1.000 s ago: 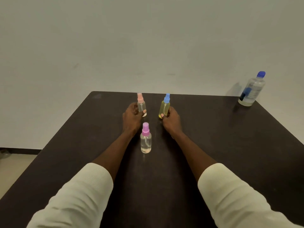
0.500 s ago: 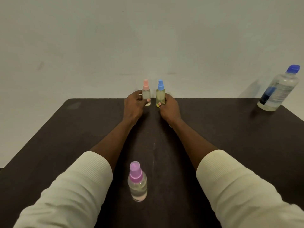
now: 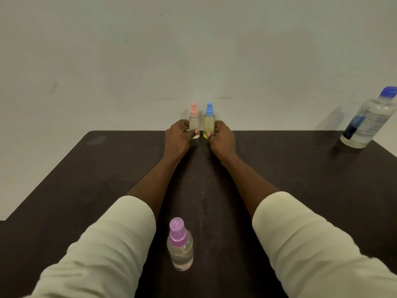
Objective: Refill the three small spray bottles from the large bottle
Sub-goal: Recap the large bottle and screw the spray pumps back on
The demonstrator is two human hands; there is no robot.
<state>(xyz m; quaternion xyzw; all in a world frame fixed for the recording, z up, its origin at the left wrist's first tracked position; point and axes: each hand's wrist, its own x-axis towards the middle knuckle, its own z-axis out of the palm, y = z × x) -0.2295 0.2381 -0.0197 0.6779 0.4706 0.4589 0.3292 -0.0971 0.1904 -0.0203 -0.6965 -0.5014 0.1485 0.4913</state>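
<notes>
Place: a plain indoor room, bare and staged rather than a kitchen or workshop
Wall (image 3: 129,50): blank, pale, unadorned, close behind the far edge
Tabletop (image 3: 290,168): dark brown, matte
Floor (image 3: 4,215): a pale strip at lower left

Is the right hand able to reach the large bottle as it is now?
Probably yes, once freed. The right hand grips the blue-capped bottle at the table's far edge, and the bare table lies between it and the large bottle at the far right corner.
</notes>
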